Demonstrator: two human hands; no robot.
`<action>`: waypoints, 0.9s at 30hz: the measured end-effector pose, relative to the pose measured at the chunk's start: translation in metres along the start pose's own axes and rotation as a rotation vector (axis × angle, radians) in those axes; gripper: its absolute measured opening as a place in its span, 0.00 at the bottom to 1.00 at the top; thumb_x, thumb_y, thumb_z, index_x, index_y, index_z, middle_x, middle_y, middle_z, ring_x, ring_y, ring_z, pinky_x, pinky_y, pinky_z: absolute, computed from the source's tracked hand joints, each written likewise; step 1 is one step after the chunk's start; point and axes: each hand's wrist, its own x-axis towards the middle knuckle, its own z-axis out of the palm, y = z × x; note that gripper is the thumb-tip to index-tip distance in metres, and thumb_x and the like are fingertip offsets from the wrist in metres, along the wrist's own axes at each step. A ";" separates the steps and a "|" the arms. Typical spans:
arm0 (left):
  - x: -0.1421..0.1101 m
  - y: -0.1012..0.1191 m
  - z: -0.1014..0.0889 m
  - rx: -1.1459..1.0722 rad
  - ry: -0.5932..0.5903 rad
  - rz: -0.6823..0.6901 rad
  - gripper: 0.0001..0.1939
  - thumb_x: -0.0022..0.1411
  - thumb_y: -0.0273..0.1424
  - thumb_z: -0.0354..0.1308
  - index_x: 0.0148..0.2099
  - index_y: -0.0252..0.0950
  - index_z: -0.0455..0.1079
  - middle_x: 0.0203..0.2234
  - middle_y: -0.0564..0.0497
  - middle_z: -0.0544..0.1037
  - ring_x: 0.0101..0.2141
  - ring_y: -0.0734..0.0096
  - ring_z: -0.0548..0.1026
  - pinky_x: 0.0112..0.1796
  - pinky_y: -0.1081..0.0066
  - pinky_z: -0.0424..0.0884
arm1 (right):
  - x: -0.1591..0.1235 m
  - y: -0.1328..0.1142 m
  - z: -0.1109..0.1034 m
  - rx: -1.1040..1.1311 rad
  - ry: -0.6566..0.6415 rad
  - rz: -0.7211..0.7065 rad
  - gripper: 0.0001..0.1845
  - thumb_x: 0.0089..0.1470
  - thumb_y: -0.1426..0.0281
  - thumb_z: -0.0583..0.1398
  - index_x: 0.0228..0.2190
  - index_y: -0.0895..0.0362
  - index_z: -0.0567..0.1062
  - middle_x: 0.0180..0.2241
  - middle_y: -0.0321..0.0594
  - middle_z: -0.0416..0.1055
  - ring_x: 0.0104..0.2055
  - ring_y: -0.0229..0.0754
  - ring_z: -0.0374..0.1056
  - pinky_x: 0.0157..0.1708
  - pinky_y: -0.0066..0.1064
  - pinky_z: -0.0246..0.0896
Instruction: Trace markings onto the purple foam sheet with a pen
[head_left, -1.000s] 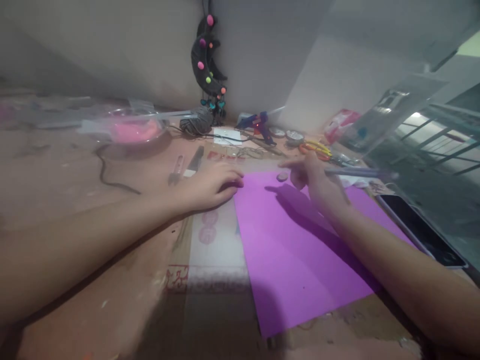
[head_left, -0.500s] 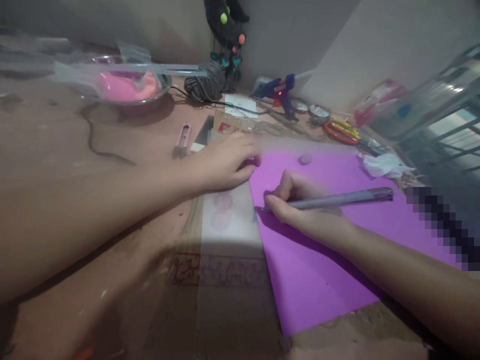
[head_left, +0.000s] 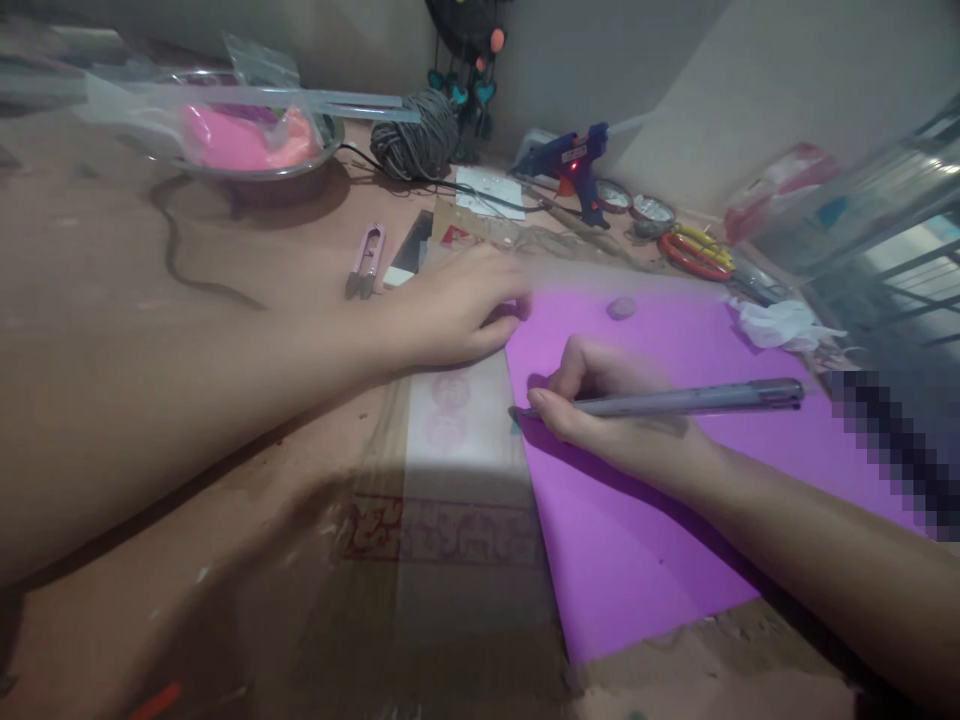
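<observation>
A purple sheet of paper (head_left: 652,540) lies on a brown printed cardboard piece (head_left: 360,640) and a whitish translucent strip (head_left: 465,490). My right hand (head_left: 592,390) rests on the sheet, its fingers closed round a slim grey pen (head_left: 690,398). The pen's tip touches or hovers by the sheet's left edge; I cannot tell which. My left hand (head_left: 480,300) lies palm down at the sheet's upper left corner, fingers bent and slightly blurred, thumb apart from them. Beyond my right hand, a small greyish lump (head_left: 621,308) sits on the purple paper.
Thread snips (head_left: 366,262) lie left of my left hand. Behind are a bowl (head_left: 262,175) with pink material in plastic bags, grey yarn (head_left: 416,135), a blue glue gun (head_left: 574,165) with its red light on, orange-and-yellow-handled scissors (head_left: 697,252) and crumpled white tissue (head_left: 784,325).
The view has tilted down slightly, so background things sit higher and a little to the right. Both hands keep nearly the same place on the paper, and the pen stays in my right hand.
</observation>
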 end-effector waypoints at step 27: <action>0.000 0.000 0.000 -0.005 -0.004 -0.004 0.11 0.70 0.30 0.53 0.47 0.36 0.76 0.50 0.42 0.80 0.55 0.53 0.74 0.60 0.52 0.66 | 0.001 -0.002 -0.001 0.029 -0.005 -0.006 0.20 0.57 0.61 0.67 0.25 0.51 0.62 0.20 0.31 0.67 0.23 0.35 0.61 0.23 0.29 0.52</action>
